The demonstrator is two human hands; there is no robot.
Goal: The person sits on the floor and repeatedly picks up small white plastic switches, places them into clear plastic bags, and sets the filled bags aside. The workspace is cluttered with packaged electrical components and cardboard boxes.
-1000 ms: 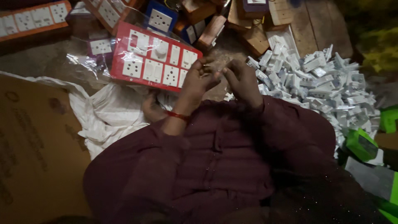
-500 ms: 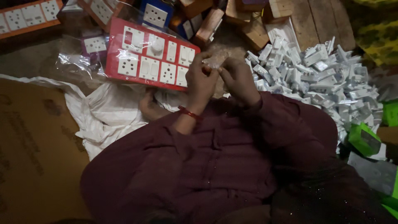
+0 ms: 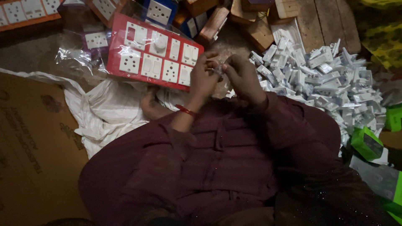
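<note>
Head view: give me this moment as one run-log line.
left hand: pinching small part | right hand: fingers on same part | white parts heap: right | red switch panel: left

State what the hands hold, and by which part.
Both hands, left hand and right hand, pinch a small pale part between fingertips; which part of it cannot be told.

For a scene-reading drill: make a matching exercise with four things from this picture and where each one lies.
Things:
1. red switch panel
2. pile of white plastic parts
3. white cloth
4. green box

Places:
A. far right edge, near the lap
B. beyond the left hand
C. beside the right hand
D. partly under the panel

Pairs: 1-B, 2-C, 3-D, 4-A
</note>
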